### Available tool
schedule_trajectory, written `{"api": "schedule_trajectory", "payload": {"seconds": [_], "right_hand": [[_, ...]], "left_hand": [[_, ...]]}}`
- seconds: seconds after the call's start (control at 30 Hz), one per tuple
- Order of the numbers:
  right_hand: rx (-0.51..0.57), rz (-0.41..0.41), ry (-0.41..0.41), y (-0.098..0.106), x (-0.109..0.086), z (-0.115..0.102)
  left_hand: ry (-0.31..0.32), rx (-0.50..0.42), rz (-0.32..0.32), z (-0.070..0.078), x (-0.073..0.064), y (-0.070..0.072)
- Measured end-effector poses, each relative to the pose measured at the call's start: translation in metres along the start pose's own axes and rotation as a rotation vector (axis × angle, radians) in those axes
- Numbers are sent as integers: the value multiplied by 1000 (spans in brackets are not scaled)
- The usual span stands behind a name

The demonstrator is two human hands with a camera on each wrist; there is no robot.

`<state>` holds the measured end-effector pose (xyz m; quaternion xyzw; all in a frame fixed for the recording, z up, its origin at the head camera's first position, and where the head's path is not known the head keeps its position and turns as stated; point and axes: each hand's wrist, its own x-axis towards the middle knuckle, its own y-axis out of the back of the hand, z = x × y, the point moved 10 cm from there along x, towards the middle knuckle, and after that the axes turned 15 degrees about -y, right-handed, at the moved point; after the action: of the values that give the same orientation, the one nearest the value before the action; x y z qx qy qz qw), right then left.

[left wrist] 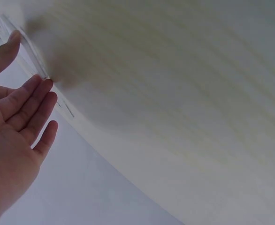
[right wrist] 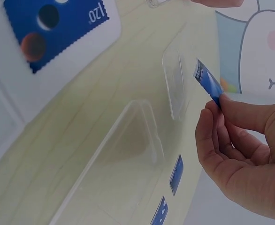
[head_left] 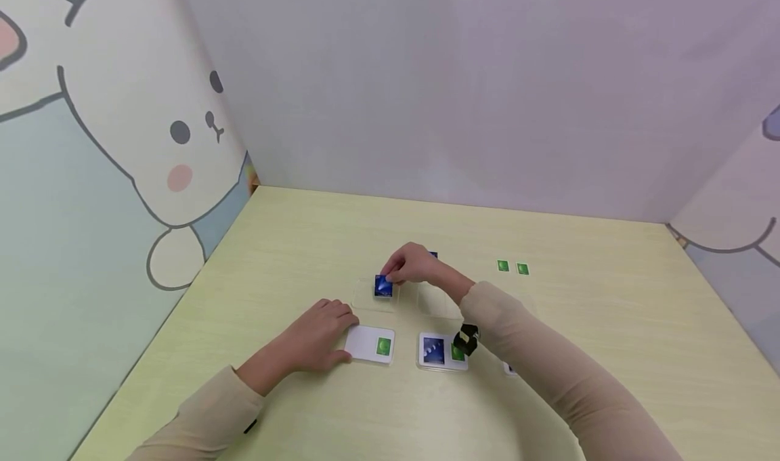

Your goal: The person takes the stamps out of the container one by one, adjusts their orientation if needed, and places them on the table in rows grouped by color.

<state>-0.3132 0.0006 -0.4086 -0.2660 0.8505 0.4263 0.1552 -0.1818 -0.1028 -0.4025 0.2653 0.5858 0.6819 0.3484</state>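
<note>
My right hand pinches a small blue stamp between thumb and fingertips, over a clear plastic case lid. In the right wrist view, the stamp is tilted and its serrated edge shows. Nearer me, my left hand rests at the left side of a white card with a green stamp at its right end. Its thumb and fingertips touch the card's edge in the left wrist view, the fingers nearly straight.
Right of that card lies another white card bearing a blue stamp and a green one, partly behind my right wrist. A second clear lid sits behind it. Two green stamps lie farther right. Blue stamps lie beyond the lids.
</note>
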Motion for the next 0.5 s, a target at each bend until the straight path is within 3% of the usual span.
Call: {"api": "schedule_trajectory", "payload": {"seconds": [0.5], "right_hand": [[-10, 22, 1, 7, 8, 0]], "left_hand": [[2, 3, -1, -1, 0, -1]]}}
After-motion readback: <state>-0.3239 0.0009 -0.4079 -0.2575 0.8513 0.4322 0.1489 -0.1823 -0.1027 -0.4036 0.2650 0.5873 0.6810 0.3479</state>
